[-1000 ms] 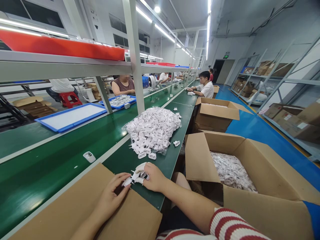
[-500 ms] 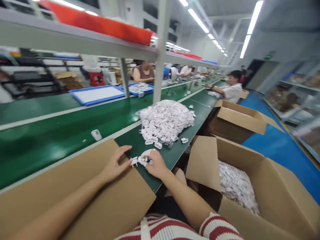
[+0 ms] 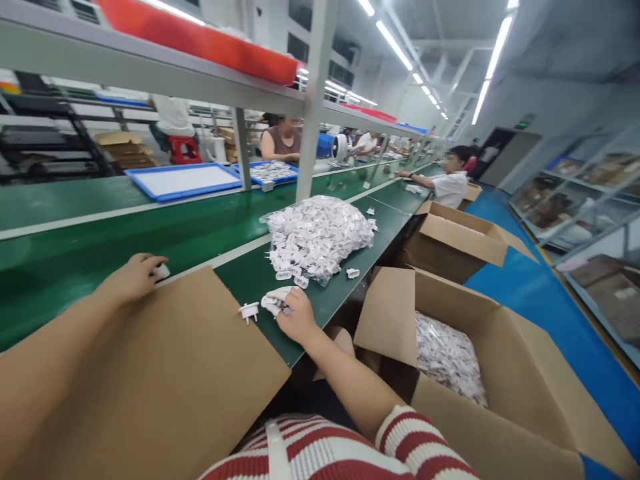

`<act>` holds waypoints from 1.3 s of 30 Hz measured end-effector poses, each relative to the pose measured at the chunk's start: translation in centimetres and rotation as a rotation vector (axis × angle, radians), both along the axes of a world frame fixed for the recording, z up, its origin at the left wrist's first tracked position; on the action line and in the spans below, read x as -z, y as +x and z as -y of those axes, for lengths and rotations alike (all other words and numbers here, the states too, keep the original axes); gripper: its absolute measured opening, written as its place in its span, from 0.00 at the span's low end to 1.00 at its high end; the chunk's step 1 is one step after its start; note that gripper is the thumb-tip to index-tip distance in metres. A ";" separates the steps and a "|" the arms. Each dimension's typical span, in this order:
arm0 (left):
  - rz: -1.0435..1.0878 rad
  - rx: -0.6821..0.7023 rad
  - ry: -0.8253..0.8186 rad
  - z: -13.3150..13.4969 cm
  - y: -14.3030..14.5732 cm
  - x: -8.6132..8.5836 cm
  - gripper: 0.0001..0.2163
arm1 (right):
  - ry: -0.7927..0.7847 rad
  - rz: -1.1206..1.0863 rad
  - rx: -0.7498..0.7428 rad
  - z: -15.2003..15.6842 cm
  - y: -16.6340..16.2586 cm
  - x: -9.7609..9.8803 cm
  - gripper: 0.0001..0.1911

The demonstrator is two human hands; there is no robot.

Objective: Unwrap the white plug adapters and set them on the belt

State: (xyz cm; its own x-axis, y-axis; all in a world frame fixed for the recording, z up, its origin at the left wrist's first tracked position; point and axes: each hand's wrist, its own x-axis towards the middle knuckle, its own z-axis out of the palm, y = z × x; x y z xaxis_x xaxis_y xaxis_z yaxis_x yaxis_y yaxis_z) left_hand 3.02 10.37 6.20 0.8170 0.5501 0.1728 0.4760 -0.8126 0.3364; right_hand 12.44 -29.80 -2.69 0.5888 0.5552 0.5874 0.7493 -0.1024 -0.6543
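My left hand [image 3: 131, 279] reaches out to the green conveyor belt and closes its fingers around a small white plastic part [image 3: 161, 271] just past the cardboard sheet [image 3: 165, 373]. My right hand [image 3: 295, 315] rests on the green table edge, holding a few white plug parts [image 3: 273, 301]. One loose plug part [image 3: 249, 311] lies between the hands, by the cardboard's corner. A clear bag heaped with white plug parts [image 3: 315, 235] sits farther along the table.
An open carton [image 3: 505, 373] with bagged white parts stands at my right, a second carton [image 3: 463, 241] beyond it. Blue trays [image 3: 183, 180] lie across the belt [image 3: 100, 247]. Other people sit along the line. A metal post [image 3: 311, 120] holds shelves overhead.
My left hand left the plug parts by my right hand and moved left and forward to the white part on the belt. One plug part now lies loose. The camera swung left.
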 end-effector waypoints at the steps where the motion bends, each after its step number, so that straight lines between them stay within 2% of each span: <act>1: -0.015 -0.029 0.015 -0.4 0.3 -0.2 0.56 | -0.007 0.004 0.010 -0.1 0.1 -0.1 0.11; 3: -0.021 -0.065 0.050 -0.1 0.4 -0.7 0.61 | 0.018 0.004 0.047 -0.1 0.2 -0.3 0.11; 5: 0.010 -0.048 0.078 1.9 -0.1 -1.1 0.60 | 0.085 -0.020 0.093 0.0 0.0 -0.6 0.11; 8: 0.042 0.039 0.045 7.6 -2.0 -1.5 0.46 | 0.209 -0.181 0.148 0.0 -0.8 -1.6 0.10; 11: -0.053 0.128 -0.136 13.7 -4.3 -1.5 0.34 | 0.364 -0.557 0.114 0.0 -1.8 -3.2 0.16; 14: -0.070 0.198 -0.265 17.7 -6.1 -0.7 0.30 | 0.445 -0.886 -0.011 -0.1 -2.7 -4.7 0.22; 19: 0.021 0.279 -0.425 19.6 -7.7 2.3 0.27 | 0.433 -1.060 -0.083 -0.3 -4.0 -5.6 0.21; 21: 0.082 0.277 -0.493 19.9 -7.9 3.5 0.28 | 0.397 -1.048 -0.092 -0.5 -4.6 -5.6 0.21; 25: 0.160 0.304 -0.618 20.5 -8.0 5.2 0.27 | 0.224 -0.876 -0.076 -1.2 -5.2 -5.2 0.20; 30: 0.208 0.353 -0.714 20.8 -8.2 5.9 0.27 | 0.098 -0.820 -0.156 -2.0 -5.0 -4.8 0.19; 32: 0.228 0.359 -0.752 20.9 -8.2 5.9 0.27 | 0.056 -0.670 -0.190 -2.2 -4.9 -4.7 0.16; 34: 0.237 0.352 -0.784 20.8 -8.2 6.0 0.28 | 0.021 -0.413 -0.222 -2.3 -4.7 -4.6 0.12; 36: 0.249 0.342 -0.800 20.8 -8.2 6.1 0.29 | -0.010 -0.200 -0.260 -2.3 -4.5 -4.5 0.15; 39: 0.264 0.344 -0.815 20.8 -8.1 6.5 0.30 | -0.093 -0.060 -0.283 -2.3 -4.4 -4.2 0.20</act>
